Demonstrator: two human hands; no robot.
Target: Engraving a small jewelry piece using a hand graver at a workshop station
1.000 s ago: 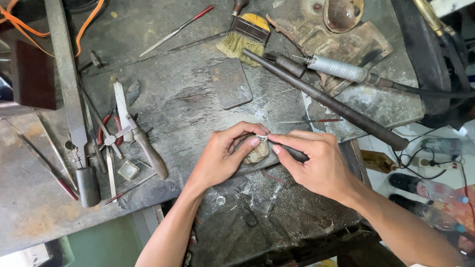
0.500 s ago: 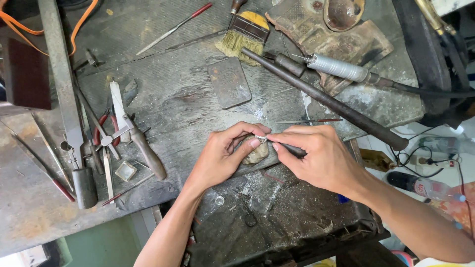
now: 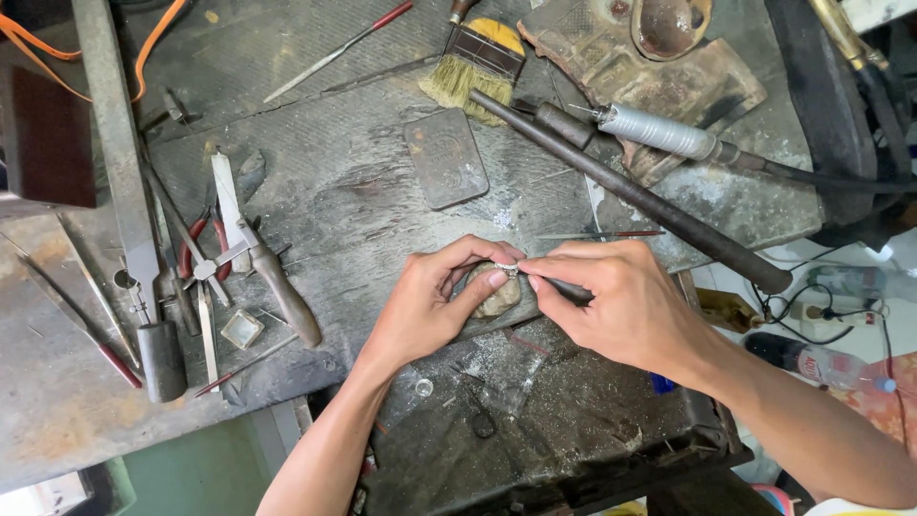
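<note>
My left hand (image 3: 435, 306) pinches a small silvery ring (image 3: 506, 269) against a worn wooden bench peg (image 3: 499, 296) at the front edge of the dark workbench (image 3: 353, 191). My right hand (image 3: 621, 301) grips a thin dark hand tool (image 3: 565, 290) like a pen. Its tip touches the ring. The two hands meet over the peg, fingers closed around what they hold.
Left of the hands lie metal shears (image 3: 258, 253), red-handled pliers (image 3: 196, 239), several files and a long steel bar (image 3: 119, 162). Behind are a small metal plate (image 3: 445, 158), a brush (image 3: 478, 67), a long dark rod (image 3: 630, 191) and a rotary handpiece (image 3: 659, 134). Below hangs a dusty catch tray (image 3: 535, 430).
The hands have stayed together on the peg with the ring and tool. The view has shifted slightly; the right hand's fingers have moved a little closer to the ring.
</note>
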